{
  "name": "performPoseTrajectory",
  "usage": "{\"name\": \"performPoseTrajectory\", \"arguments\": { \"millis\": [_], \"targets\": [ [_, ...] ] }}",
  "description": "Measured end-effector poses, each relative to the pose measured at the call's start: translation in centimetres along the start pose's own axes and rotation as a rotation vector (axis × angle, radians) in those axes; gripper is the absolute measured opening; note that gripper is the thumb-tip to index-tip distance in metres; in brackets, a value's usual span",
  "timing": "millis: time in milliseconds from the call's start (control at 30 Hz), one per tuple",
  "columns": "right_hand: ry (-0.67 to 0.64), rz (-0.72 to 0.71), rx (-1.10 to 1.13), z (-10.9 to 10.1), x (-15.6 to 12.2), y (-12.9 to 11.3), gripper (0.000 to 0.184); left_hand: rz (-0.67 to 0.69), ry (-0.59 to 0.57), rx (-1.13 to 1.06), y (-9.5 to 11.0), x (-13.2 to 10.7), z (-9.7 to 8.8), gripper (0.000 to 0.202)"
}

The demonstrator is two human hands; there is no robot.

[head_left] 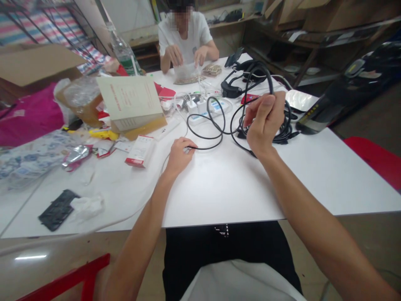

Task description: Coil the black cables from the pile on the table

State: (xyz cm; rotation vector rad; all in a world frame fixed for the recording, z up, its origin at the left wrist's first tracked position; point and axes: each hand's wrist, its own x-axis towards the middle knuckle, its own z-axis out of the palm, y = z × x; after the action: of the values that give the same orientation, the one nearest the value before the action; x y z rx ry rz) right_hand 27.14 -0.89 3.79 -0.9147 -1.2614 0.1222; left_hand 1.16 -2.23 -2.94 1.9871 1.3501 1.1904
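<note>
The right hand (265, 123) is raised just above the white bench (225, 188), its grip closed around several strands of a black cable (205, 138), with the thumb pressed across them. More of the cable hangs in a tangled bunch below and behind that hand, and one long loop runs across the bench towards the left hand (178, 156). That hand rests on the bench, its grip curled closed on a stretch of the cable near the fingertips. A thin white cable (166, 161) passes just beside it.

Beyond the loops sit a white power strip (206, 115) and white plug chargers (197, 105), with a black headset (233, 88) and a silver pouch (297, 100) farther along. To the left are a cream book (130, 102) lying on a tan envelope (147, 129), a red-and-white box (140, 150), a crumpled tissue (87, 207), and a flat black packet (58, 209). Across the bench, a co-worker's hands (173, 54) are at a clear plastic bag (186, 71).
</note>
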Motion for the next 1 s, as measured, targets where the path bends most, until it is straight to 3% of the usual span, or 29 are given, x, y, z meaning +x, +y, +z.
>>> {"name": "performPoseTrajectory", "arguments": {
  "millis": [200, 333, 467, 567, 667, 733, 867, 1000],
  "targets": [
    [0.125, 0.041, 0.021, -0.2, 0.7, -0.3, 0.045, 0.016, 0.103, 0.079, -0.7, 0.1, 0.0, 0.022],
    [0.074, 0.038, 0.008, -0.4, 0.6, -0.2, 0.043, 0.050, 0.087, 0.053, -0.5, -0.1, 0.2, 0.020],
    [-0.189, -0.035, -0.078, 0.2, -0.1, 0.2, 0.053, 0.099, 0.061, 0.052, 0.1, -0.2, 0.4, 0.017],
    [-0.512, -0.063, -0.159, 0.8, -1.3, 0.6, 0.059, 0.113, 0.097, 0.065, 0.1, -0.1, 0.5, 0.019],
    [-0.896, -0.035, -0.272, 1.5, -2.8, 0.9, 0.053, 0.088, 0.170, 0.046, -0.4, 0.0, 0.7, 0.043],
    [-1.054, -0.061, -0.366, 1.9, -3.8, 0.8, 0.050, 0.076, 0.199, 0.008, -0.7, 0.0, 0.8, 0.057],
    [-1.101, -0.145, -0.461, 2.3, -4.8, 0.5, 0.051, 0.073, 0.170, -0.046, -0.7, -0.1, 0.8, 0.068],
    [-1.145, -0.175, -0.466, 2.5, -5.1, 0.4, 0.057, 0.097, 0.129, -0.024, -0.3, -0.2, 0.6, 0.062]
  ]
}}
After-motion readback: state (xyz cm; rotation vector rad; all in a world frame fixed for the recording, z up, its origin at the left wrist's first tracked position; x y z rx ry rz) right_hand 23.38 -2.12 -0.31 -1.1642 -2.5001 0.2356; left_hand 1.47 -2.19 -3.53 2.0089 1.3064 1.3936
